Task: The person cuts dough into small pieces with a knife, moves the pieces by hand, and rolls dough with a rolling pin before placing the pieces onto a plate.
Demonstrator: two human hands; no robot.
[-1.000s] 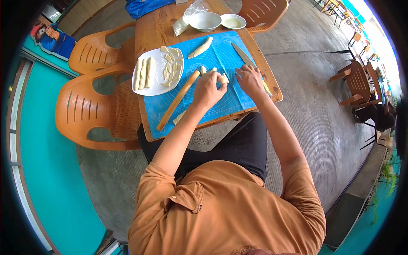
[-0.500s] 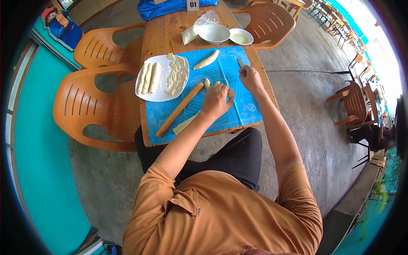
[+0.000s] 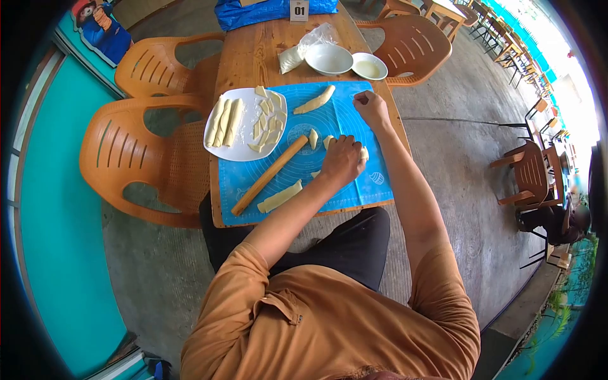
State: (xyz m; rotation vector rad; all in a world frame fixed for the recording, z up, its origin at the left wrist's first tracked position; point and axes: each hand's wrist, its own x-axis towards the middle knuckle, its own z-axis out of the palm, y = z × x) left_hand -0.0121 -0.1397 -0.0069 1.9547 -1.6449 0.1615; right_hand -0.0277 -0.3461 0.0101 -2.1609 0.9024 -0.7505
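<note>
My left hand point(image 3: 344, 161) is low over the blue mat point(image 3: 373, 142), its fingers curled and closed round a piece of pale dough point(image 3: 363, 153). Another bit of dough point(image 3: 328, 141) shows just beyond its fingers, and a small diamond-shaped piece point(image 3: 313, 139) lies to the left. My right hand point(image 3: 371, 109) is closed near the mat's far right corner; the thin knife seen in it earlier is now hidden by the fingers. A curved dough roll point(image 3: 315, 100) rests between this hand and the plate. Beside my left forearm lies a flat dough strip point(image 3: 280, 197).
A wooden rolling pin point(image 3: 269, 176) slants across the mat. The white plate point(image 3: 244, 152) carries dough rolls and several cut pieces. Beyond the mat stand a large bowl point(image 3: 329, 59), a small bowl of liquid point(image 3: 369, 66) and a bag of flour point(image 3: 291, 59). Orange chairs point(image 3: 145, 152) flank the table.
My right hand has turned so that the knife blade no longer shows. My left hand has shifted slightly right, and the view has tilted a little, uncovering more of the dough strip.
</note>
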